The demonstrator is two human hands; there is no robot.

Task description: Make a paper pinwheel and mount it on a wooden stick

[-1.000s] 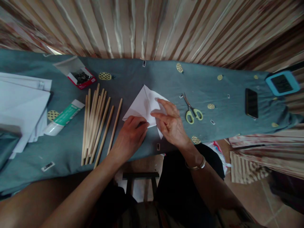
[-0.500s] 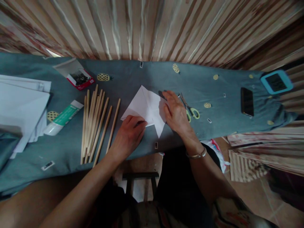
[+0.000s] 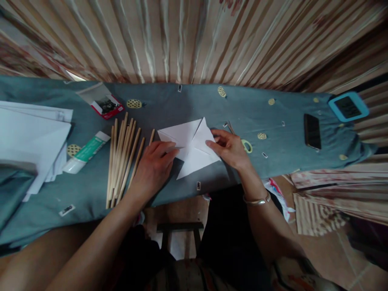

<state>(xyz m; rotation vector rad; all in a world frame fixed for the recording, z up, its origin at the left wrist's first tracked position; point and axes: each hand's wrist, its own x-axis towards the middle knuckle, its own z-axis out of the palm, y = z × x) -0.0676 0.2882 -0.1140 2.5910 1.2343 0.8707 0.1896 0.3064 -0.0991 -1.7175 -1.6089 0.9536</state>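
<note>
A piece of white paper [image 3: 192, 151], folded into a pinwheel shape with pointed flaps, lies on the cloth between my hands. My left hand [image 3: 156, 163] has its thumb and fingers closed on the paper's left edge. On the opposite side, my right hand [image 3: 232, 148] pinches the right edge, thumb on top and the other fingers partly underneath. Just beyond the right hand lie scissors [image 3: 247, 146] with green handles, partly covered by it. Several wooden sticks [image 3: 121, 157] lie beside my left hand, which hides part of the nearest one.
To the left are a green-and-white tube [image 3: 87, 152], an open red-and-white box [image 3: 106, 106] with small dark items, and a stack of white paper [image 3: 36, 137]. A phone [image 3: 312, 131] and a blue-framed digital device [image 3: 348, 106] lie far right. A curtain [image 3: 182, 40] hangs behind the table.
The folded paper has been turned, so its points face differently. My right hand has gone from lying over the right flap to pinching its edge. My left hand has shifted slightly left.
</note>
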